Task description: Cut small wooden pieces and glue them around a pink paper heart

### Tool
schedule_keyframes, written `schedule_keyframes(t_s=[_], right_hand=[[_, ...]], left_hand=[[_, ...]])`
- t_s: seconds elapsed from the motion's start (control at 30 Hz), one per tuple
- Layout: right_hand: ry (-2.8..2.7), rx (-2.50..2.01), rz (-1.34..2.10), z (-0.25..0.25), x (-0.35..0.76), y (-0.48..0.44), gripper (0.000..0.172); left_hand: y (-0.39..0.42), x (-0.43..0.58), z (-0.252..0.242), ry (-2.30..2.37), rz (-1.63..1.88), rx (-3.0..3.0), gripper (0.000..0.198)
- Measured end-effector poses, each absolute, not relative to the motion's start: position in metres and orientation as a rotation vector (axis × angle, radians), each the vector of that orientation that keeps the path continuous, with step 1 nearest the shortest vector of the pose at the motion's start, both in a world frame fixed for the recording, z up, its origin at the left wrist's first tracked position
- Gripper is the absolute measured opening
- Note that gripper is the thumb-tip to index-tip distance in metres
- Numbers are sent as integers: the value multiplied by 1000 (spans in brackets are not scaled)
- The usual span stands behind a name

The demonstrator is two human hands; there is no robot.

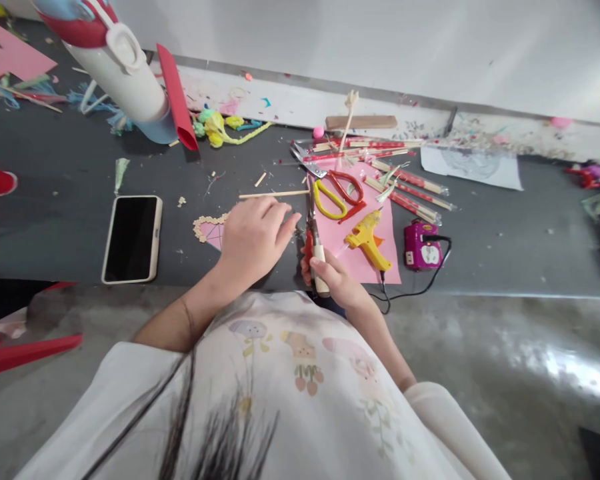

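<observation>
My right hand (336, 279) is closed round the handles of a cutting tool (314, 241) with a red and a pale grip, its tip pointing away from me. My left hand (255, 237) rests palm down on the dark table, fingers loosely together, covering part of a pink heart-shaped piece (208, 231) edged with pale beads. A thin wooden stick (274, 195) lies just beyond my left fingers. What, if anything, is under my left palm is hidden.
A phone (132, 238) lies face up at left. On a pink sheet (385, 220) sit a yellow glue gun (367, 239) and red-and-yellow scissors (337, 190). A purple socket (420, 245), wrapped sticks (410, 187), a white bottle (123, 73) and a red roll (177, 97) stand around.
</observation>
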State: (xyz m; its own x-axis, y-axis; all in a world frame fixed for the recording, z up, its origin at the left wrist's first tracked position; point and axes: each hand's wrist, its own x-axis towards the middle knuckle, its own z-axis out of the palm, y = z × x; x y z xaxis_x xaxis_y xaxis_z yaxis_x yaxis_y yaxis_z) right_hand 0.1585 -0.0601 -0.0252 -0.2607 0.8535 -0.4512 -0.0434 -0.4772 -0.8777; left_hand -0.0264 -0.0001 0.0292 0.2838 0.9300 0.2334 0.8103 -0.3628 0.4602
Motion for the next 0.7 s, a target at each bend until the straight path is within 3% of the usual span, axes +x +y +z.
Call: schedule_keyframes(t_s=[0.13, 0.27, 0.37, 0.7], right_hand=[[-1158, -1370, 1680, -21, 160, -58, 41], [-1282, -1323, 1614, -17, 158, -58, 44], [-1328, -1307, 1578, -17, 155, -59, 43], [-1377, -1243, 1527, -22, 154, -66, 37]], left_hand=[[-9, -19, 10, 1314, 511, 1721, 44], [-16, -3, -7, 936, 533, 1238, 52], [-20, 6, -8, 861, 552, 907, 47], [-20, 6, -15, 783, 694, 812, 32]])
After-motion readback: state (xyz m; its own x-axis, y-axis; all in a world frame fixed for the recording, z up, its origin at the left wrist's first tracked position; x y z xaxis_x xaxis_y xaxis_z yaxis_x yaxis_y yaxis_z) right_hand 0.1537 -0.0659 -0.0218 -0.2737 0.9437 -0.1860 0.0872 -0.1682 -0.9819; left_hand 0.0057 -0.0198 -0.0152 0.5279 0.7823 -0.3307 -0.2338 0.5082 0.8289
